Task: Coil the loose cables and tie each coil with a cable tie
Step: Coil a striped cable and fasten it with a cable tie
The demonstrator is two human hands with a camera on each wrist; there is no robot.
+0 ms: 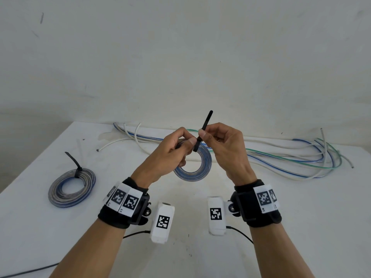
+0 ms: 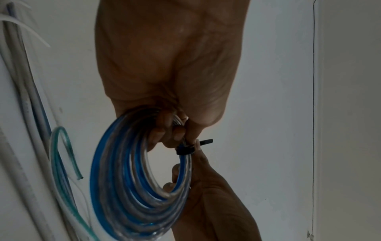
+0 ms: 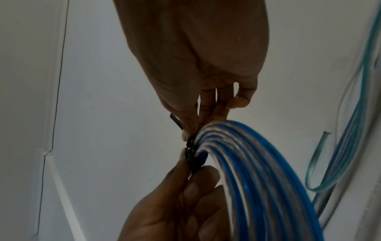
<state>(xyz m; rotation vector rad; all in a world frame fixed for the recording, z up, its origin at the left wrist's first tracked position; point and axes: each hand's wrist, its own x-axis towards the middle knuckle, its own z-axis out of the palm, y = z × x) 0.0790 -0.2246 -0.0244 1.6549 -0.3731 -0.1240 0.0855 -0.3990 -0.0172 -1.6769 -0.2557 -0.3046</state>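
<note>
Our left hand (image 1: pixel 170 155) grips the blue-and-clear coiled cable (image 1: pixel 197 171) while, just right, our right hand (image 1: pixel 224 149) pinches the black plastic cable tie (image 1: pixel 205 124), its tail pointing up and away.

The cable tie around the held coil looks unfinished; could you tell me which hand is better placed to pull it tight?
Right hand: it pinches the cable tie tail, while the left hand grips the coil.

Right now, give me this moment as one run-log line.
step: tying second coil | left hand: holds blue coil | right hand: pinches cable tie tail | done: tied coil on table | left: loose cables
</note>
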